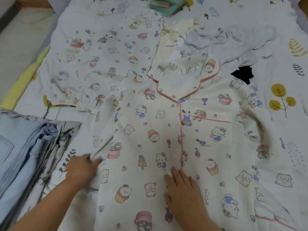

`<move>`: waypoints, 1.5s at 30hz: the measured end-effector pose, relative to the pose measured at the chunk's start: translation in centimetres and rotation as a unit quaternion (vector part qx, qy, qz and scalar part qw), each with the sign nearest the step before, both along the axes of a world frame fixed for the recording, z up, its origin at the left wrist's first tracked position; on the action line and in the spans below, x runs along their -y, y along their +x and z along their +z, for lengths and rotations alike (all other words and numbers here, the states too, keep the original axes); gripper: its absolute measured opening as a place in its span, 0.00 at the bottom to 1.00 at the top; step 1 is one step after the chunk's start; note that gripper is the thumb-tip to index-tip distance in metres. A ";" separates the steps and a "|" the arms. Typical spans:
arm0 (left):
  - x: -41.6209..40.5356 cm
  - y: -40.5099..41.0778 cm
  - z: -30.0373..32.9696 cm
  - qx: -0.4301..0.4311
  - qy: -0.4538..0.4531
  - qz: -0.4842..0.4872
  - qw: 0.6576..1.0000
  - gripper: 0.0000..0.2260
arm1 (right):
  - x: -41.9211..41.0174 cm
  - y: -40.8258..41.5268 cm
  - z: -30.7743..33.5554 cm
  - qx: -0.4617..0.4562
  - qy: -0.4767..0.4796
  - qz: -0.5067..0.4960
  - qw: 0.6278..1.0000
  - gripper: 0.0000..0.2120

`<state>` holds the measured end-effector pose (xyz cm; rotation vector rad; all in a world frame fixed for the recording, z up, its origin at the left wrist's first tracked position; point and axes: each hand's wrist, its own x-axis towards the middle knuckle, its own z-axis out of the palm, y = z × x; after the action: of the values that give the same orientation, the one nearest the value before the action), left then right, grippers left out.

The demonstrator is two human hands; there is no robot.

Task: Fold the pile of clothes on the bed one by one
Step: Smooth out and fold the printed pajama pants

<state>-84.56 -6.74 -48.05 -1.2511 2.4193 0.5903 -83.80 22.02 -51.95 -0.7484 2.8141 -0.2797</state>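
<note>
A white cartoon-print pyjama shirt [196, 130] with pink piping lies face up and spread flat on the bed, collar away from me. My left hand [81, 169] pinches the shirt's left sleeve edge near its side seam. My right hand [183, 194] rests flat, fingers straight, on the shirt's front beside the pink button placket. Matching print pyjama trousers [103, 60] lie spread to the upper left, partly under the shirt.
A crumpled pale grey garment [233, 45], a cream piece [170, 40] and a black item [242, 75] lie beyond the collar. Folded green cloth [166, 5] sits at the top. Folded blue fabric [25, 147] lies at the left. Floor shows past the bed's left edge.
</note>
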 end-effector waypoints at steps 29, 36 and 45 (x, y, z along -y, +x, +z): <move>-14.9 -4.9 9.6 -0.148 0.249 -0.389 0.875 0.07 | -1.3 -10.8 7.8 0.353 -0.368 -0.464 0.724 0.20; -8.8 -6.0 1.5 -0.039 -0.039 -0.250 0.967 0.22 | 2.1 -6.8 7.2 0.062 -0.120 -0.259 0.957 0.19; -2.8 -5.2 1.7 -0.138 -0.056 -0.063 0.987 0.02 | -0.4 -7.8 6.6 0.226 -0.312 -0.265 0.884 0.12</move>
<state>-89.81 -3.95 -46.39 -1.1091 2.7722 0.6342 -91.61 22.41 -45.31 0.0466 2.3907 -1.3048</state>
